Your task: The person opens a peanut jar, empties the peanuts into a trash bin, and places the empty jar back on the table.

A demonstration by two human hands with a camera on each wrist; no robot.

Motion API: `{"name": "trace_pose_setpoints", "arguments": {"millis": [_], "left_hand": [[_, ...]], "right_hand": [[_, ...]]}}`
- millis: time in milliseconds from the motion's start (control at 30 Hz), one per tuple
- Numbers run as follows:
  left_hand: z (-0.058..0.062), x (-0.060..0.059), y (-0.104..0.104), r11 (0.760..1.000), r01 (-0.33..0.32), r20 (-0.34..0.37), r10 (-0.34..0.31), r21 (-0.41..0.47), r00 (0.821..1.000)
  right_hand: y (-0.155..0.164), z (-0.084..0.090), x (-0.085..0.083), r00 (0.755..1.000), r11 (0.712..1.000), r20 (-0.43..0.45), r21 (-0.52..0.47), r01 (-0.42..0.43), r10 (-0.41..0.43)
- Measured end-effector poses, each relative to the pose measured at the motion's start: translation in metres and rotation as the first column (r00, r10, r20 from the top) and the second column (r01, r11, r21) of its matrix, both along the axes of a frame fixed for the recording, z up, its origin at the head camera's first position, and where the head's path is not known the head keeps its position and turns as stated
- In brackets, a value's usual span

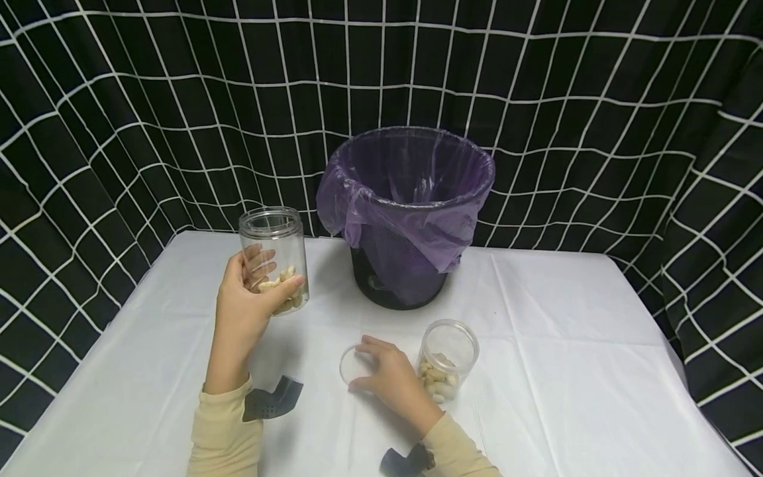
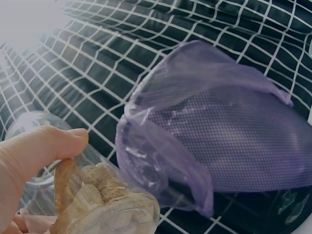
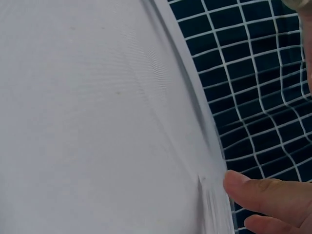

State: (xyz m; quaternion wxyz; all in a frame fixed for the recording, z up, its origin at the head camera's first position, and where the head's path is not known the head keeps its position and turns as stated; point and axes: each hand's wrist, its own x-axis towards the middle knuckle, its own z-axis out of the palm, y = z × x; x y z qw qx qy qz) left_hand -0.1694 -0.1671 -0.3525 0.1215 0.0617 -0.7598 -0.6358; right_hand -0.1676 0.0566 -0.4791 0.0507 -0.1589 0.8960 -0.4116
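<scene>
left hand [image 1: 249, 296] grasps clear peanut jar [image 1: 288, 255], nine o'clock — probably light, stiff, slippery; best held around middle. right hand [image 1: 390, 377] at round lid [image 1: 356, 366], six o'clock — cannot tell if fingers pinch.

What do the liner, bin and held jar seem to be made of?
Liner: thin, glossy purple plastic film, judging by its see-through, crinkled folds.
Bin: black mesh, metal or plastic unclear; a fine grid shows through the film.
Jar: clear, smooth, shiny, probably plastic, possibly glass; peanuts show through it.
</scene>
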Motion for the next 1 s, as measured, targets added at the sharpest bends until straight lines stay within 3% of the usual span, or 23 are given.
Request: {"name": "trace_pose_setpoints", "arguments": {"millis": [100,200,333,467,600,733,867,1000], "left_hand": [[0.001,0.003,0.002,1.0,-0.008,-0.017,0.008,0.014,1.0],[0.002,0.006,0.001,1.0,-0.017,-0.016,0.017,0.02,1.0],[0.007,0.006,-0.002,1.0,-0.003,-0.009,0.003,0.021,1.0],[0.016,0.002,-0.006,0.999,0.043,-0.002,-0.043,0.032,0.999],[0.03,-0.004,-0.01,0.997,0.072,-0.018,-0.073,-0.027,0.997],[0.048,-0.016,-0.013,0.984,0.121,-0.06,-0.13,-0.132,0.99],[0.065,-0.03,-0.015,0.964,0.176,-0.068,-0.193,-0.201,0.979],[0.083,-0.041,-0.016,0.952,0.189,-0.056,-0.208,-0.24,0.976]], "right_hand": [[-0.001,0.007,0.003,1.0,1.0,0.01,-0.008,0.007,-0.007],[-0.002,0.024,0.015,0.999,1.0,-0.044,0.01,-0.014,0.014],[0.002,0.065,0.031,0.985,0.999,-0.169,-0.019,-0.038,0.034],[0.018,0.108,0.035,0.971,0.995,-0.239,-0.091,-0.048,0.025],[0.042,0.142,0.029,0.945,0.994,-0.326,-0.093,-0.052,0.019],[0.066,0.175,0.014,0.92,0.994,-0.39,-0.105,-0.004,-0.037],[0.086,0.206,-0.005,0.929,0.989,-0.356,-0.14,0.05,-0.098],[0.1,0.227,-0.024,0.928,0.986,-0.345,-0.127,0.104,-0.142]]}}
